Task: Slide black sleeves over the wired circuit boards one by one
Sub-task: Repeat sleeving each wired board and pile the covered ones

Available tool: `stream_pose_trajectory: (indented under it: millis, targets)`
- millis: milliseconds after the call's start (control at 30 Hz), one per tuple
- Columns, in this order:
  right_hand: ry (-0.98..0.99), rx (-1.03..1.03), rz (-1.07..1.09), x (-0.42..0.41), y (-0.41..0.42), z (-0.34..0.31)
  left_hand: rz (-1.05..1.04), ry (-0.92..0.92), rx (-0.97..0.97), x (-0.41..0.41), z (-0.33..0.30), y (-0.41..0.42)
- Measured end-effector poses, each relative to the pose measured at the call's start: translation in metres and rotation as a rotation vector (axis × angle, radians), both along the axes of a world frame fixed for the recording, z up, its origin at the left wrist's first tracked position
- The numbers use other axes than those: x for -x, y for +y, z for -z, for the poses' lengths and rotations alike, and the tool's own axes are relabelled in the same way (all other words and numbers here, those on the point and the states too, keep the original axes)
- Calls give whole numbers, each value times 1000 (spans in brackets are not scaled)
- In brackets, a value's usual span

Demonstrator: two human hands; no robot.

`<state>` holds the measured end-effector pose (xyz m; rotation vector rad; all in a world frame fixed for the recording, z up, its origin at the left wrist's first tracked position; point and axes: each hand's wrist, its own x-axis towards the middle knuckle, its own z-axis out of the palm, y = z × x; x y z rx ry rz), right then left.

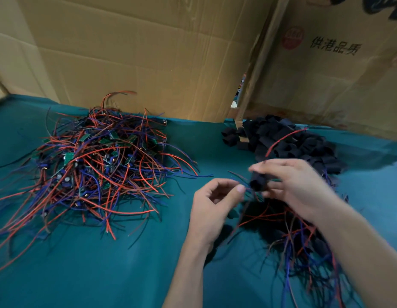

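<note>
Both hands meet just above the cloth, working one piece between them. My right hand (297, 185) grips a black sleeve (258, 182) in curled fingers and thumb, its open mouth turned toward my left. My left hand (215, 201) pinches the thin wires (248, 188) that run into that mouth, thumb against forefinger. The board itself I cannot make out; it is either hidden inside the sleeve or behind my fingers, and the motion blur on my right hand does not help. A red wire (284, 138) arcs up and away behind my right hand, so I judge the board is part way in and the sleeve wants drawing on further.

Under and just behind my right wrist lies the done pile (290, 232): dark sleeved pieces with red and blue wires trailing toward me. It is a fair heap, though blurred, so I cannot count it.

Beyond my right hand, against the cardboard (148, 52), sits the stock of empty sleeves (288, 141), still plentiful.

Well off to my left is the bare pile (99, 163), a big tangle of red, blue and black wires with green boards showing through. It looks larger than the done heap, so I would say less than half the job is behind me and most is left.

All of it rests on green cloth (126, 274).
</note>
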<state>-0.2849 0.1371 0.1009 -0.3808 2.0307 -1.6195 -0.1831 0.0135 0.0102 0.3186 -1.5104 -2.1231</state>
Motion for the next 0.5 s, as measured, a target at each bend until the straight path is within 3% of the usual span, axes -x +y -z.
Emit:
stream_pose_trajectory:
  millis: [100, 233, 300, 400, 500]
  targets:
    - [128, -165, 72, 23, 47, -26, -55, -10, -124, 0, -2, -2]
    - [340, -840, 12, 55, 92, -52, -96, -62, -177, 2, -1, -2]
    - [506, -1067, -66, 66, 94, -62, -93, -73, -182, 3, -2, -3]
    - [796, -1030, -136, 39, 36, -73, -104, -77, -201, 3, -2, -5]
    - [935, -654, -373, -11, -58, -63, -103, -62, -196, 4, -3, -4]
